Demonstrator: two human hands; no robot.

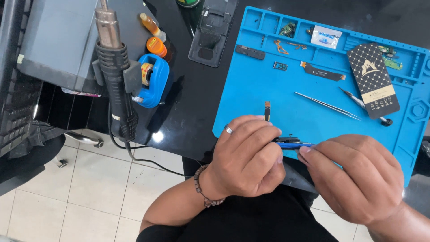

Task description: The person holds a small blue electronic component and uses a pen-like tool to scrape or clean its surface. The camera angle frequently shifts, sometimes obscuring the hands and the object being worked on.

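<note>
A: Status on the hands?

B: Both at the near edge of the mat (251,89), over the lap. Left hand (246,157) is curled, fingers clamped down on a thin blue-edged phone part (293,143), seen edge-on. Right hand (354,179) comes in from the right, thumb and fingertips pinched together on the part's right end. Left wrist is bent inward, knuckles up; beaded bracelet on the wrist, ring on one finger.

A: How does the part handle?

B: My read: light, thin, stiff but easy to flex or crack. A short flex cable (267,110) stands up from behind the left fingers; I can't tell whether it's attached. If it is, it tears easily. Best held by the long edges, not the faces, clear of the cable.

A: What's beyond it?

B: On the mat: tweezers (327,105), a pointed tool (363,105), a dark patterned card (374,80), loose flex strips and small boards in the far trays. Left of the mat, on the black table (192,103): a phone frame (210,33), blue tape dispenser (152,80), two orange bottles. Hot-air gun (114,71) sits in its holder at far left.
</note>
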